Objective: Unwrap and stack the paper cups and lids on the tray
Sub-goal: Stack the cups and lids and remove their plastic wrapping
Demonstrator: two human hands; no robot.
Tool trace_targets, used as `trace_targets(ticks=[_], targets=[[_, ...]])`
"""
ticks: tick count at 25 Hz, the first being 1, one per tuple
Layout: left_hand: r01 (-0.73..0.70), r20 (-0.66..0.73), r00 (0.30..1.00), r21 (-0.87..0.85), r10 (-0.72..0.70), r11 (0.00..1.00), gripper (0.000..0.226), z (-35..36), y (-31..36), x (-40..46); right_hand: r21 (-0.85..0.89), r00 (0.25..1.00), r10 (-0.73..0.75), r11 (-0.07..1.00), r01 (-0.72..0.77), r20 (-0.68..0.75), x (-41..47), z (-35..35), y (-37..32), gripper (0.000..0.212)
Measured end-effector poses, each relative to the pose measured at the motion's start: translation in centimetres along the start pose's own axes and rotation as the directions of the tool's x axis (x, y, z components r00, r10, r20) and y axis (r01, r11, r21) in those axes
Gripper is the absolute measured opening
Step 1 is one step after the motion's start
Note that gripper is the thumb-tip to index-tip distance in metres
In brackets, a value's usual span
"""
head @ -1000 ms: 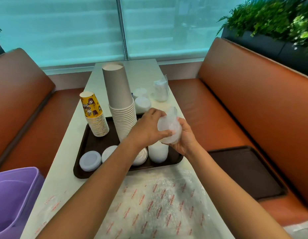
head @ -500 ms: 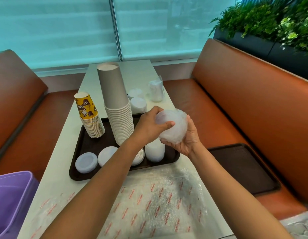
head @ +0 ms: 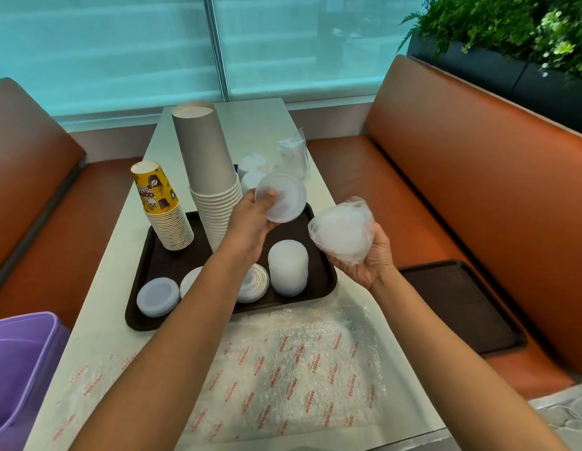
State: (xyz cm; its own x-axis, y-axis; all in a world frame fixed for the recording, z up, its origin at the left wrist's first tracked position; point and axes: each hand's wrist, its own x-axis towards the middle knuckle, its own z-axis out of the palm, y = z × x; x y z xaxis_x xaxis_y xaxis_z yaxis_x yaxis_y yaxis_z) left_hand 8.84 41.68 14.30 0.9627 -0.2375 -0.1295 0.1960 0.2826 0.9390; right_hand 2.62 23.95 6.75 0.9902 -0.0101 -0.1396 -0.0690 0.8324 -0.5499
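My left hand [head: 255, 219] pinches a clear plastic lid [head: 283, 196] above the dark brown tray [head: 159, 265]. To its right my right hand [head: 371, 258] grips a plastic wrap holding more lids [head: 343, 231]. On the tray stand a tall stack of grey paper cups [head: 206, 167], a shorter stack of yellow printed cups [head: 162, 209], a pile of clear lids [head: 288, 266], and flat white lids [head: 157, 296] along the front; my left arm hides part of them.
Empty plastic wrap with red print [head: 283, 362] lies on the white table's near end. More wrapped lids [head: 292, 154] sit beyond the tray. A purple bin [head: 19, 369] is at the left, a second dark tray [head: 459, 304] on the right orange bench.
My left hand has pulled one lid out of the wrapped bundle and moved it left and up. My hands, together before, are now apart.
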Motion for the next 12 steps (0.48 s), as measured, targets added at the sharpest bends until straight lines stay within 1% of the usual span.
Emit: trace_targets(ticks=[1,2,3,4,5,6,7,8,9,10,12], targets=[[-0.058,-0.032,0.998,0.113,0.062,0.992,0.015,-0.6,-0.7,0.2,-0.016,1.000,-0.026,1.000,0.025,-0.008,0.0,-0.6,0.0,0.092],[-0.144,-0.032,0.986,0.316,0.162,0.938,0.017,-1.2,-1.6,0.3,-0.034,0.999,-0.050,0.998,0.050,-0.010,0.1,-1.1,-0.1,0.086],[-0.251,0.033,0.960,0.533,0.276,0.808,0.020,-1.9,-2.8,0.2,-0.045,0.998,-0.069,0.997,0.068,-0.007,0.1,-1.7,0.0,0.077],[-0.366,0.160,0.920,0.678,0.359,0.637,0.023,-2.6,-4.0,0.1,-0.050,0.997,-0.077,0.996,0.077,-0.003,0.0,-2.1,0.0,0.070],[-0.470,0.307,0.872,0.744,0.382,0.474,0.024,-3.4,-5.3,0.0,-0.053,0.997,-0.079,0.995,0.079,-0.006,0.0,-2.5,0.0,0.066],[-0.541,0.425,0.831,0.769,0.359,0.342,0.026,-4.2,-6.4,0.0,-0.054,0.997,-0.079,0.995,0.078,-0.011,0.0,-2.7,0.1,0.066],[-0.577,0.495,0.806,0.778,0.324,0.247,0.028,-4.7,-7.2,-0.1,-0.054,0.997,-0.079,0.996,0.078,-0.022,0.1,-2.8,0.2,0.067],[-0.587,0.528,0.800,0.787,0.284,0.192,0.032,-5.1,-7.8,-0.2,-0.053,0.996,-0.078,0.996,0.076,-0.035,0.2,-2.9,0.3,0.070],[-0.584,0.541,0.805,0.795,0.242,0.164,0.036,-5.4,-8.3,-0.4,-0.054,0.996,-0.077,0.996,0.074,-0.048,0.3,-3.1,0.4,0.073],[-0.580,0.550,0.810,0.801,0.204,0.147,0.040,-5.4,-8.5,-0.5,-0.055,0.996,-0.071,0.996,0.067,-0.058,0.4,-3.2,0.5,0.077],[-0.587,0.566,0.807,0.801,0.166,0.121,0.042,-5.5,-8.9,-0.7,-0.047,0.996,-0.043,0.998,0.039,-0.084,0.5,-3.2,0.6,0.094]])
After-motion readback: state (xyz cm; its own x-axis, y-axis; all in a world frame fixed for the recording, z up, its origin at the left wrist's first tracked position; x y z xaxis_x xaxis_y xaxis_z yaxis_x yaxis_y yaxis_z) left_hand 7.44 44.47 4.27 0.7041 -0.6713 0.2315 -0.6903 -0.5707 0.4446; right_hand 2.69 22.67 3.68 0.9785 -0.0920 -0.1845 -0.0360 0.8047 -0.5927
